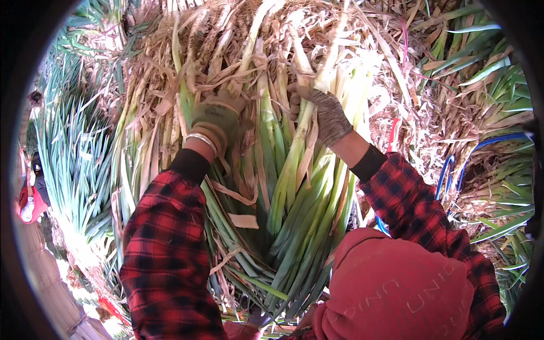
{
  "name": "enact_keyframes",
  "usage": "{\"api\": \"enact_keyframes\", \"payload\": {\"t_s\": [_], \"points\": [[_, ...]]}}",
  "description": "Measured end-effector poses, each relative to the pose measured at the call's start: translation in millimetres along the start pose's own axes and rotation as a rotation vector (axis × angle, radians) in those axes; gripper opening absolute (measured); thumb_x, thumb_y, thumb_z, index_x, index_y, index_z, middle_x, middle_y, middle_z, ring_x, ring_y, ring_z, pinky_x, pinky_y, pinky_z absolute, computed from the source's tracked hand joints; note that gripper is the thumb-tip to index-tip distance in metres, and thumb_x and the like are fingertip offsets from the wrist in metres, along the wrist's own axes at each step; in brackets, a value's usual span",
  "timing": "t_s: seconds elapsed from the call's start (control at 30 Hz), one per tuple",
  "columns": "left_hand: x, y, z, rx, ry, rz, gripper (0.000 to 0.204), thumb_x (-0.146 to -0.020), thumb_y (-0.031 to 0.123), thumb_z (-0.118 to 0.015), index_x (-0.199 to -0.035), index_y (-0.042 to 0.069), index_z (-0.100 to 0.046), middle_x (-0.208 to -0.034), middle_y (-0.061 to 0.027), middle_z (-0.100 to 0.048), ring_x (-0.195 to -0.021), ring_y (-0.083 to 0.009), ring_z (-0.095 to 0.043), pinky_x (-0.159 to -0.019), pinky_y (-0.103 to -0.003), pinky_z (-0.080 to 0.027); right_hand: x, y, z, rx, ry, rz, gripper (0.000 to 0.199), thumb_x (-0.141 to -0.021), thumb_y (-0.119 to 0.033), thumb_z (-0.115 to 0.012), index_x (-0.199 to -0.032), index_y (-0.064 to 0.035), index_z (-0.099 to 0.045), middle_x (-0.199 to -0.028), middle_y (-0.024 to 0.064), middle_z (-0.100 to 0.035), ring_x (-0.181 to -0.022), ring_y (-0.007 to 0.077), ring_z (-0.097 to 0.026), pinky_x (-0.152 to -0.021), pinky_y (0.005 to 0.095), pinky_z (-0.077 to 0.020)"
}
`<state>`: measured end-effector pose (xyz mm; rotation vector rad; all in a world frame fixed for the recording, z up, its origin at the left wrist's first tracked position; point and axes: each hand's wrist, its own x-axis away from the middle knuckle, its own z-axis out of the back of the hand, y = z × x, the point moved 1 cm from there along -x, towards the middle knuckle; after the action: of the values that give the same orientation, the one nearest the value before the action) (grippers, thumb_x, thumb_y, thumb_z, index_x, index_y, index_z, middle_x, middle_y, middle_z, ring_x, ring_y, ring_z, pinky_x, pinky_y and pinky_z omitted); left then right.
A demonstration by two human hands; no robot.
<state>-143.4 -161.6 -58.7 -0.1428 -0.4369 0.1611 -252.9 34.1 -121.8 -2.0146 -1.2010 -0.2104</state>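
Observation:
A thick pile of green onions (283,187) lies before me, pale root ends away from me and green leaves toward me, with dry husks among them. My right hand (326,110), in a grey-brown knit glove, is closed round a pale onion stalk. To its left, my left hand (215,119), in a worn greenish glove, rests low among the stalks. Its fingers bend over several stalks and are partly hidden by husks. Both sleeves are red and black plaid with dark cuffs.
More green onions (76,164) lie in a heap at left, others (504,85) at right. A blue cord or tube (453,170) loops near my right forearm. Rounded red cloth (396,289) with pale lettering covers the lower right. A person in red (34,201) shows at the left edge.

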Motion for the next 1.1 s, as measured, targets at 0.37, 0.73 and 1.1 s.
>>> {"api": "enact_keyframes", "payload": {"t_s": [0.37,0.73,1.1], "points": [[15.3,-61.1,7.0,-0.039,-0.228,0.075,0.049,-0.087,0.053,-0.057,-0.126,0.023,-0.057,-0.097,-0.0149,-0.07,-0.092,-0.0348,-0.068,-0.077,-0.049,-0.052,-72.3,6.3,-32.9,0.309,0.056,-0.017,0.03,-0.076,-0.015,-0.083,-0.101,-0.003,-0.072,-0.1,0.0079,-0.07,-0.094,0.0192,-0.063,-0.088,0.0332,-0.0476],[34.4,-145.5,3.3,1.338,-0.382,0.515,0.037,-0.093,0.038,-0.064,-0.109,0.005,-0.068,-0.08,-0.0097,-0.073,-0.056,-0.0164,-0.066,-0.042,-0.029,-0.05,-115.1,-4.9,-6.5,0.965,0.04,0.279,0.07,-0.073,-0.021,-0.084,-0.127,0.008,-0.05,-0.11,0.0194,-0.066,-0.098,0.0234,-0.062,-0.088,0.0325,-0.0499],[27.5,-116.4,-12.5,1.41,-0.065,0.634,0.034,-0.093,0.023,-0.063,-0.117,-0.001,-0.064,-0.073,-0.0134,-0.07,-0.044,-0.0166,-0.059,-0.039,-0.029,-0.047,-112.9,-12.9,-12.1,0.524,0.007,-0.042,0.033,-0.08,-0.016,-0.072,-0.108,-0.001,-0.063,-0.113,0.0119,-0.062,-0.103,0.022,-0.061,-0.092,0.03,-0.0492]]}}
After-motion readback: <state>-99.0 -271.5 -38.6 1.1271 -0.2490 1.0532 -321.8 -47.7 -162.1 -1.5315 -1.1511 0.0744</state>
